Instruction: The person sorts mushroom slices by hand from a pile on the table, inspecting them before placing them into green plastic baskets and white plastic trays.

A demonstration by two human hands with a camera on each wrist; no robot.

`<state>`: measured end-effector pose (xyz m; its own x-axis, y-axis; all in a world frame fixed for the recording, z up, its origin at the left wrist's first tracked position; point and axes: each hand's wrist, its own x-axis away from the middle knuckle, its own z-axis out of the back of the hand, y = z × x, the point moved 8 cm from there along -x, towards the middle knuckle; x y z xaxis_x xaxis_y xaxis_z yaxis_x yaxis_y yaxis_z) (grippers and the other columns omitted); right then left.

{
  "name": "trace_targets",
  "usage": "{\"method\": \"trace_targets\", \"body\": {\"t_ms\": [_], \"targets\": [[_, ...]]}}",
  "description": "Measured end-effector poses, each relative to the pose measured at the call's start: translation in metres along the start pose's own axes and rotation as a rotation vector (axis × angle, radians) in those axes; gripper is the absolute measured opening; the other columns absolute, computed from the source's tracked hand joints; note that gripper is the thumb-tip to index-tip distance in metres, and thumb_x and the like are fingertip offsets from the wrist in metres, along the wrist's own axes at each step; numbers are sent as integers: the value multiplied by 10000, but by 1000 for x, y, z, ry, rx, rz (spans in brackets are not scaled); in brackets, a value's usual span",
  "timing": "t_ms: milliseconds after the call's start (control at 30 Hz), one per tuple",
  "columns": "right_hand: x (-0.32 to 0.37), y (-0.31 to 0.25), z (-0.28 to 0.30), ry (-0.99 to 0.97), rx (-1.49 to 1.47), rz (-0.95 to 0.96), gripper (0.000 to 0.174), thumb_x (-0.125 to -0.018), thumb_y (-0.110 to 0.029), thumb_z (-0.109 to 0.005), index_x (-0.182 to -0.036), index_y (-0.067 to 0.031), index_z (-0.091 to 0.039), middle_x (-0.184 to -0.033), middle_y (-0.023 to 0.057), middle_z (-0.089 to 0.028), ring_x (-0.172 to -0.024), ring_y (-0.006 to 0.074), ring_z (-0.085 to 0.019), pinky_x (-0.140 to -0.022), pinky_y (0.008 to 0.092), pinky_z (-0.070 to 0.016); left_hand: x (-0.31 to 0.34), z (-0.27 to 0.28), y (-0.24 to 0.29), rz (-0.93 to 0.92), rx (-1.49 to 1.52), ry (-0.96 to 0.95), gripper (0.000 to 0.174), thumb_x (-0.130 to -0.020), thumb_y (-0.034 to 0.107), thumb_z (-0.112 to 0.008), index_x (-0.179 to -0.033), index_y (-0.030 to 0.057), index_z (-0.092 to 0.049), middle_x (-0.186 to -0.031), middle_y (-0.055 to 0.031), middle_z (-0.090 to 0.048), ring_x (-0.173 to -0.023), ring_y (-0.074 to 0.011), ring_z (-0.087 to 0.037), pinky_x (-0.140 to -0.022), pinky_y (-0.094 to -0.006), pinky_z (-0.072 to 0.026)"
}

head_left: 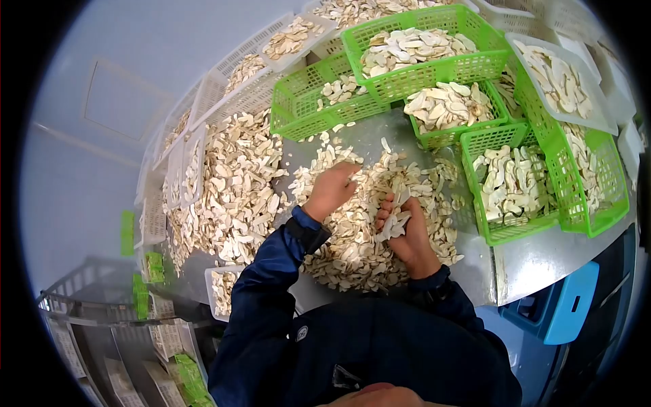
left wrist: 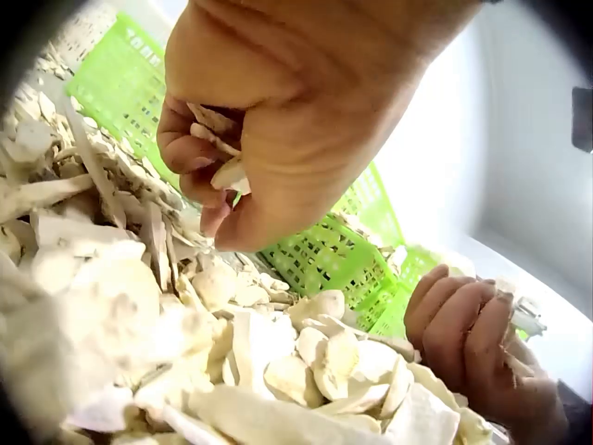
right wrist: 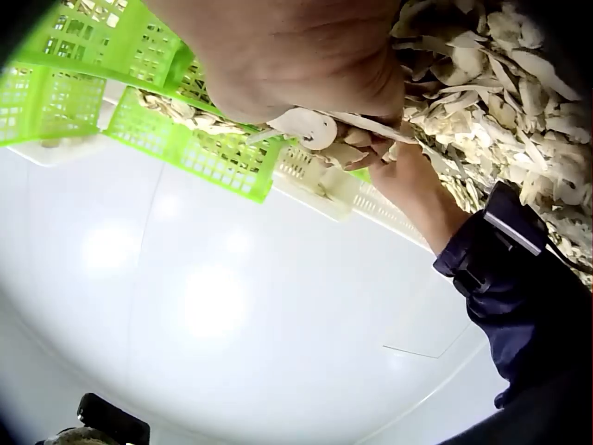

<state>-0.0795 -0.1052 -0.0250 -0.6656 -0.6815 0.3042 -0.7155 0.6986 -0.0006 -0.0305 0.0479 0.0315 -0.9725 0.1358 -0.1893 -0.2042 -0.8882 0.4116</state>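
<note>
Over the pile (head_left: 349, 254) on the tabletop (head_left: 532, 268), the left hand (head_left: 332, 188) grasped few slices (left wrist: 233, 176) with curled fingers; loose ones lay just beneath, long axes mixed. To its right, the right hand (head_left: 413, 241) gripped a bunch (head_left: 395, 227).

"Where does the head view look from?"
"High above and behind the left hand (head_left: 331, 190) and right hand (head_left: 416, 243), facing forward and down; the farthest of the three."
"And the wrist views?"
"Each looks from close by its own hand across toward the other; both share the pale slices (head_left: 346, 254)."
</note>
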Motion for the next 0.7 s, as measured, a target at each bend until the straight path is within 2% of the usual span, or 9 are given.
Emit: {"method": "trace_targets", "body": {"t_ms": [100, 200, 300, 400, 433, 533, 567, 700], "targets": [[1, -1, -1, 4, 3, 1, 273, -1001, -278, -375, -995, -74, -557, -810, 7, -523, -720, 156, -506, -667, 306, -459, 0, -11, 9, 13, -114, -87, 318, -781, 92, -639, -1096, 119, -669, -1069, -94, -657, -906, -329, -648, -754, -414, -540], [2, -1, -1, 17, 2, 1, 277, -1001, -284, -379, -993, -73, -559, -805, 6, -527, -717, 157, -508, -667, 305, -460, -2, -6, 11, -25, -79, -5, 282, -808, 95, -625, -1086, 104, -669, -1000, -111, -671, -874, -340, -652, -735, -401, -536], [1, -1, -1, 17, 5, 4, 279, -1000, -286, -385, -995, -70, -561, -803, 7, -533, -717, 159, -514, -667, 306, -461, -2, 2, -1, 125, 173, -9, 237, -843, 106, -605, -1071, 87, -669, -930, -135, -684, -827, -355, -652, -710, -388, -527], [1, 0, 0, 11, 16, 6, 279, -998, -284, -388, -1001, -67, -563, -804, 9, -537, -720, 161, -518, -667, 309, -461, 0, 14, -3, 186, 136, 3, 212, -866, 116, -593, -1058, 67, -667, -879, -157, -689, -802, -368, -649, -696, -376, -518], [0, 1, 2, 11, 1, 0, 280, -998, -284, -387, -1003, -66, -564, -804, 9, -538, -721, 161, -519, -668, 311, -461, 0, 11, -5, 125, 97, -19, 232, -849, 113, -609, -1070, 69, -664, -965, -141, -688, -832, -353, -651, -704, -382, -526], [-1, 2, 3, 11, -12, -3, 284, -1000, -285, -384, -1009, -65, -564, -810, 9, -538, -723, 162, -520, -668, 316, -462, 4, 4, 9, -76, -36, 48, 250, -829, 113, -626, -1074, 77, -664, -1030, -120, -675, -842, -337, -650, -709, -398, -533], [0, 2, 3, 12, -10, 1, 286, -1001, -286, -383, -1010, -65, -564, -812, 9, -537, -724, 162, -519, -668, 317, -462, 5, 0, 11, -82, -62, 10, 273, -811, 116, -639, -1081, 89, -665, -1087, -104, -659, -858, -327, -651, -715, -403, -539], [4, 0, -1, 25, 25, 13, 289, -1006, -286, -374, -1016, -68, -562, -826, 11, -535, -729, 161, -519, -667, 317, -462, 1, -7, 14, -35, -172, -57, 284, -807, 116, -651, -1089, 83, -665, -1067, -118, -669, -862, -330, -654, -723, -389, -541]]}}
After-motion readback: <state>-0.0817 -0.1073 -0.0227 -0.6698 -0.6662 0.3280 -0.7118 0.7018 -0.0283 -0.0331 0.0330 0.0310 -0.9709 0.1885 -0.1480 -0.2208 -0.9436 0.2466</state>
